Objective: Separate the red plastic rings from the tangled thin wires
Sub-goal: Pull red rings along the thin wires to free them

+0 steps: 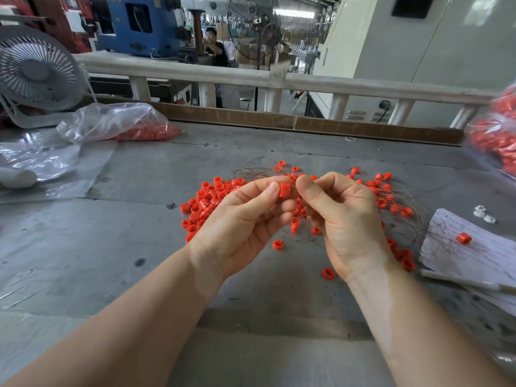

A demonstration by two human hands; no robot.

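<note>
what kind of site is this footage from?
Most likely a factory floor: a gray workbench strewn with red plastic rings and thin wires, bags of more rings, and a blue machine and large pedestal fan behind the railing.

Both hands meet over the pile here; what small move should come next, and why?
Probably draw the hands apart. The left hand pinches a red ring at its fingertips, and the right hand pinches a thin wire right beside it. Pulling the ring leftward should slide it free, to drop on the loose ring pile at left.
</note>
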